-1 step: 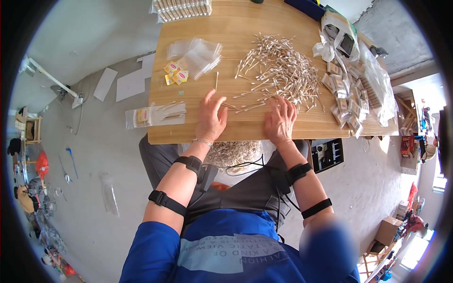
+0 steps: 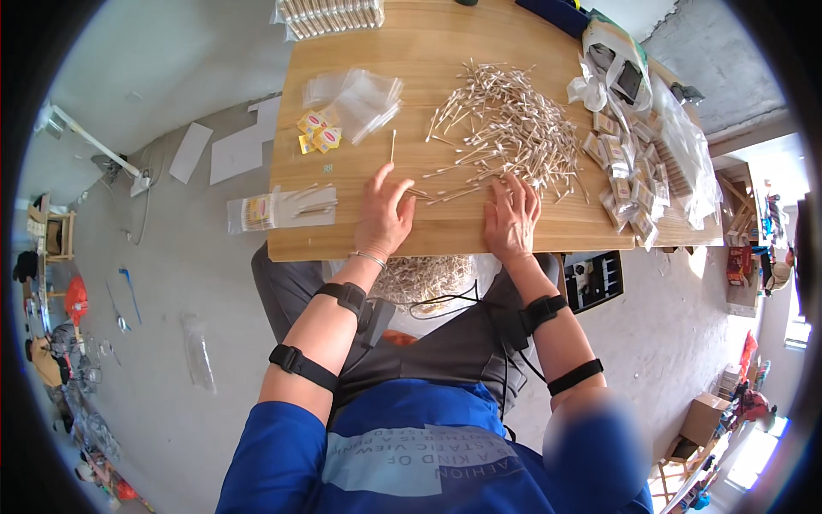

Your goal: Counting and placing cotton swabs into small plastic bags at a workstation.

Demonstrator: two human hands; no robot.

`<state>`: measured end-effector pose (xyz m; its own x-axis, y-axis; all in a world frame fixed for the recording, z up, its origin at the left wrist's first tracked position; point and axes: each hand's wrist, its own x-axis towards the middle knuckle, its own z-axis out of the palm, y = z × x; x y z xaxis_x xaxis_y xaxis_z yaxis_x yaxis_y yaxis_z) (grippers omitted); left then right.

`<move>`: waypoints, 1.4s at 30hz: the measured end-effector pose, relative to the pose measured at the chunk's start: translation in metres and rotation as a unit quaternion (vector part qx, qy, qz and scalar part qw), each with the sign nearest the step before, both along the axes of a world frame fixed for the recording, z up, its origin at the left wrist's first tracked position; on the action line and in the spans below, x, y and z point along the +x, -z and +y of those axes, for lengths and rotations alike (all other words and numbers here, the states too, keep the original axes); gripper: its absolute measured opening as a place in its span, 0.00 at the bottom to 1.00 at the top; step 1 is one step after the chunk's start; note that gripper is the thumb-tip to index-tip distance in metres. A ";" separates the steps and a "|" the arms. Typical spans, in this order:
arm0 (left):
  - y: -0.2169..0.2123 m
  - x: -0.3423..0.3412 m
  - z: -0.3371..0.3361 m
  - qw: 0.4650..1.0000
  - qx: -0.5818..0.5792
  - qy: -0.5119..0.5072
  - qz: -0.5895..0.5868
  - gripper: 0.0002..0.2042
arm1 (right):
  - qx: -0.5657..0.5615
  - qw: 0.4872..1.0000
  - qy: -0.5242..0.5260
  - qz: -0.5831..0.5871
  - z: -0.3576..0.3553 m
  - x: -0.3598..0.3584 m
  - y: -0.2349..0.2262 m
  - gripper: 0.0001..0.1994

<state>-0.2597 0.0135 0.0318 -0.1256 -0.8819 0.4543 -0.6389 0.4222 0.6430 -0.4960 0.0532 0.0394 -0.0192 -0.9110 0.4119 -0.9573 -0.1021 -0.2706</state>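
We are noting, nearest, a person in a blue shirt (image 2: 360, 394), with black straps (image 2: 312, 370) circling both forearms. Below the table's near edge, we are seeing a mass of loose swabs (image 2: 424, 278) lying between the knees. On the wooden table (image 2: 428, 238), the left hand (image 2: 383, 210) is resting with its fingers partly bent and its thumb set apart. A single swab (image 2: 394, 146) is pointing away from its index fingertip, and a few short stems (image 2: 418, 194) are showing beside the thumb; we cannot tell whether it is gripping any. The right hand (image 2: 511, 218) is lying back upward, fingers slightly parted, their tips meeting the near edge of the swab pile (image 2: 522, 120); what is under them is hidden, so we cannot confirm a grip. To the left, we are recording a clear packet (image 2: 258, 212) overhanging the table's side, with swabs and a yellow label inside. To the right, filled packets (image 2: 632, 176) are lying heaped. Farther off, yellow labels (image 2: 321, 137) are lying near flat clear bags (image 2: 368, 103) at left, while the pile is spreading right of centre. Farthest left, we are finding a wrapped bundle of swabs (image 2: 332, 17).
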 end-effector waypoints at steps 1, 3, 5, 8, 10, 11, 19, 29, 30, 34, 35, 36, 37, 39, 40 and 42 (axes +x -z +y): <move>0.000 -0.001 0.000 0.999 -0.013 0.023 -0.043 0.14 | 0.000 1.000 0.001 0.001 -0.001 -0.001 0.002 0.26; -0.001 -0.002 -0.001 0.999 -0.009 0.026 -0.039 0.11 | -0.023 0.999 -0.022 -0.008 -0.003 0.001 0.004 0.25; -0.001 0.000 0.000 0.999 -0.006 0.030 -0.036 0.08 | -0.017 1.000 -0.019 -0.009 0.000 0.004 0.002 0.24; -0.004 -0.001 0.003 0.998 -0.010 0.051 -0.028 0.08 | 0.024 0.993 -0.106 0.047 0.003 0.004 -0.003 0.21; -0.007 -0.001 0.005 0.997 -0.017 0.063 -0.041 0.08 | 0.016 0.995 -0.091 0.032 0.002 0.004 -0.002 0.20; -0.008 -0.002 0.006 0.997 -0.018 0.065 -0.041 0.08 | 0.010 0.997 -0.078 0.018 0.002 0.004 -0.002 0.20; -0.006 0.003 0.010 0.996 -0.010 0.059 -0.060 0.08 | -0.031 0.994 -0.104 -0.031 0.001 0.000 -0.003 0.16; -0.010 0.000 0.012 0.993 -0.031 0.069 -0.087 0.10 | -0.052 0.997 -0.008 -0.063 0.001 0.000 0.005 0.13; -0.008 0.002 0.012 0.994 -0.020 0.070 -0.079 0.11 | -0.052 0.997 -0.008 -0.063 0.001 0.001 0.004 0.13; -0.005 0.004 0.011 0.995 -0.012 0.068 -0.075 0.17 | -0.048 0.997 -0.008 -0.062 0.001 0.000 0.005 0.11; -0.005 0.003 0.011 0.995 -0.012 0.068 -0.074 0.17 | -0.052 0.997 -0.004 -0.063 0.001 0.000 0.005 0.11; -0.008 0.002 0.012 0.995 -0.010 0.064 -0.070 0.19 | -0.052 0.997 -0.003 -0.063 0.001 0.000 0.005 0.11; -0.010 0.000 0.012 0.996 -0.009 0.060 -0.066 0.21 | -0.057 0.997 0.006 -0.060 0.001 0.000 0.006 0.12; -0.014 -0.001 0.012 0.995 -0.016 0.061 -0.078 0.22 | -0.062 0.996 0.015 -0.056 0.000 0.001 0.007 0.13; -0.014 -0.001 0.012 0.994 -0.023 0.061 -0.090 0.24 | -0.066 0.996 0.016 -0.053 0.000 0.001 0.007 0.12; -0.014 -0.002 0.013 0.993 -0.012 0.064 -0.098 0.24 | -0.071 0.996 0.018 -0.051 0.001 0.001 0.006 0.12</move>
